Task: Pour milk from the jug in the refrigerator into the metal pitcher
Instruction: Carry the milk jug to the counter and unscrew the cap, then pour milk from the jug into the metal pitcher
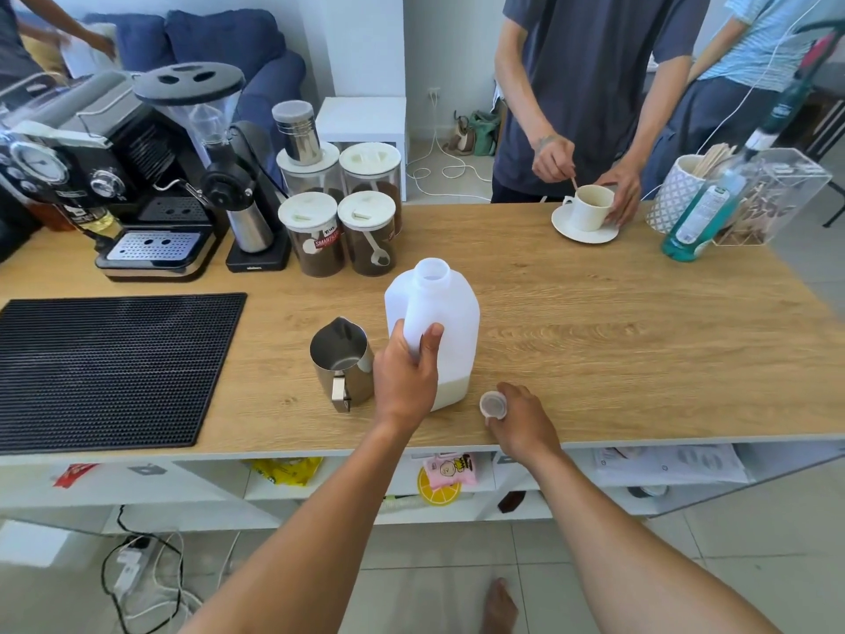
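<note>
The translucent white milk jug (450, 313) stands upright on the wooden counter (594, 340), its mouth uncapped and a shallow layer of milk at the bottom. My left hand (404, 382) is wrapped around its handle. Just left of the jug stands the metal pitcher (340, 359), spout pointing away from me, handle toward me, looking empty inside. My right hand (521, 418) rests on the counter right of the jug and holds the jug's cap (493, 403) in its fingertips.
A black rubber mat (109, 368) covers the counter's left. Behind it stand an espresso machine (114, 185), a grinder (219, 167) and several coffee jars (340, 221). Across the counter a person stirs a cup on a saucer (587, 212). A green bottle (699, 217) stands far right.
</note>
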